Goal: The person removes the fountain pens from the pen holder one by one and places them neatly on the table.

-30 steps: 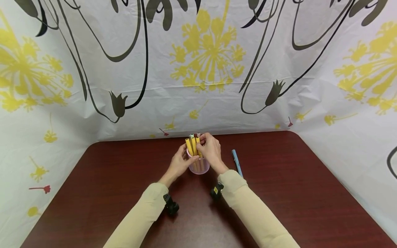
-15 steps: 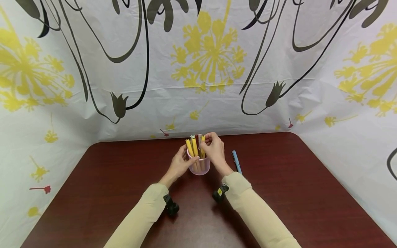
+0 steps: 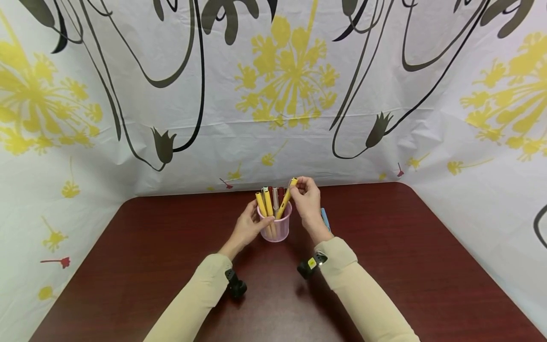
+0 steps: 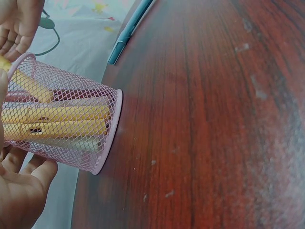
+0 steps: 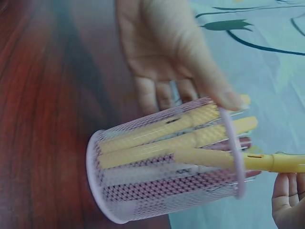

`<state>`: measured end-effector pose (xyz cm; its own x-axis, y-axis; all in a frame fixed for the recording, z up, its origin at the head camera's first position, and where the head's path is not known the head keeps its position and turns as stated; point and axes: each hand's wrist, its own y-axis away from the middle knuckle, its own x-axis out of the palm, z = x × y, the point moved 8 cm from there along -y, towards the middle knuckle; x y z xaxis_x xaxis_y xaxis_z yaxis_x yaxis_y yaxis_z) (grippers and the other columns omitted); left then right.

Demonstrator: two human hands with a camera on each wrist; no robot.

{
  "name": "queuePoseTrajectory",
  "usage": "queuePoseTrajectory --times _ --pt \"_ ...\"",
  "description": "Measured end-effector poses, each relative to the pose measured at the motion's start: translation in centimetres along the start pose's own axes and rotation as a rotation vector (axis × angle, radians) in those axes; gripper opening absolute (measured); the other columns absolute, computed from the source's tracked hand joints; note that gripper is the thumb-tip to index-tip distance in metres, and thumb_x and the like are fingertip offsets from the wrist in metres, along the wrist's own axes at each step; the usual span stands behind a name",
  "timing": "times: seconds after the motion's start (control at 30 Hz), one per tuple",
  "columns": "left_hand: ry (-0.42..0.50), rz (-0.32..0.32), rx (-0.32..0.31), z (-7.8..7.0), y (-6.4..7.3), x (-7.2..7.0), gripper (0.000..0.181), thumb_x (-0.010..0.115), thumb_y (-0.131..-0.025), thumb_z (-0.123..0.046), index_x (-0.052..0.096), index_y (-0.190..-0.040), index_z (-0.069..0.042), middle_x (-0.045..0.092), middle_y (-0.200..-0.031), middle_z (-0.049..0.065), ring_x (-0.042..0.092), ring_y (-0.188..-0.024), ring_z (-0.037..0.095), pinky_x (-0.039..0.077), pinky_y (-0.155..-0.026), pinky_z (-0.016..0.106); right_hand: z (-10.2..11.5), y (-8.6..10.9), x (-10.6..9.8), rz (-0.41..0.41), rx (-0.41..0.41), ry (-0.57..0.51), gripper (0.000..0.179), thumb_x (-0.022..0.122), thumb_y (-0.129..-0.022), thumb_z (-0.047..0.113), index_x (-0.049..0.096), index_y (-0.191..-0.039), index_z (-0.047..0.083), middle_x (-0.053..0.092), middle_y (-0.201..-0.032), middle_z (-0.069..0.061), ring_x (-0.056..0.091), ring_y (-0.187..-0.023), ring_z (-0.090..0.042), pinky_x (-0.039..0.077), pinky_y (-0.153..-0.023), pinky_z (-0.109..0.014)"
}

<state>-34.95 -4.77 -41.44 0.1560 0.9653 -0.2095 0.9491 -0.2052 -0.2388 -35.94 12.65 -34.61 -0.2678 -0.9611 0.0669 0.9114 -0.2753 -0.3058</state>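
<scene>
A pink mesh pen cup (image 3: 279, 232) stands upright near the table's far edge. My left hand (image 3: 245, 228) holds it, thumb over the front rim and fingers round its left side. Between thumb and fingers my right hand (image 3: 310, 202) pinches a yellow pen (image 3: 285, 200) near its top. That pen leans right across the rim, its lower end still inside the mesh, as the right wrist view shows of the cup (image 5: 143, 191). Two other yellow pens (image 3: 268, 203) lean to the left in the cup, with a clear pen (image 3: 275, 198) and dark red ones behind.
A light blue pen (image 3: 325, 218) lies on the dark red wooden table (image 3: 171, 266) right of the cup, partly behind my right wrist. A patterned white cloth (image 3: 273, 152) hangs just past the far edge. Wrist cameras (image 3: 236, 286) sit under both sleeves.
My right hand has moved right and slightly up, drawing the yellow pen higher and tilting it right. The clear and dark red pens show more now. The left hand and cup have stayed put.
</scene>
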Motion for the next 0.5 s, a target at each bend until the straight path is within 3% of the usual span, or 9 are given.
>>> queuePoseTrajectory --times 0.2,0.33,0.5 --pt "0.005 0.002 -0.072 0.5 -0.2 0.0 0.074 0.071 -0.085 -0.02 0.03 -0.144 -0.003 0.039 -0.146 0.018 0.036 -0.136 0.029 0.03 -0.112 0.043 0.9 -0.4 -0.9 -0.03 0.039 -0.226 0.013 0.053 -0.085 -0.006 0.051 -0.095 0.002 0.05 -0.083 -0.001 0.05 -0.067 -0.004 0.048 -0.059 -0.013" --pt "0.006 -0.001 -0.065 0.4 -0.2 0.0 0.073 0.071 -0.084 -0.019 0.031 -0.143 -0.003 0.04 -0.145 0.018 0.036 -0.136 0.029 0.031 -0.112 0.042 1.6 -0.7 -1.9 -0.048 0.06 -0.328 0.013 0.052 -0.088 -0.005 0.052 -0.096 0.005 0.05 -0.08 0.002 0.05 -0.066 -0.005 0.048 -0.061 -0.015" --pt "0.002 -0.006 -0.05 0.3 -0.2 0.0 0.074 0.071 -0.084 -0.019 0.03 -0.143 -0.001 0.039 -0.145 0.021 0.036 -0.136 0.032 0.03 -0.112 0.045 2.0 -1.0 -3.2 -0.046 0.074 -0.378 0.011 0.051 -0.092 -0.001 0.054 -0.099 0.007 0.054 -0.082 0.003 0.054 -0.068 -0.007 0.049 -0.062 -0.017"
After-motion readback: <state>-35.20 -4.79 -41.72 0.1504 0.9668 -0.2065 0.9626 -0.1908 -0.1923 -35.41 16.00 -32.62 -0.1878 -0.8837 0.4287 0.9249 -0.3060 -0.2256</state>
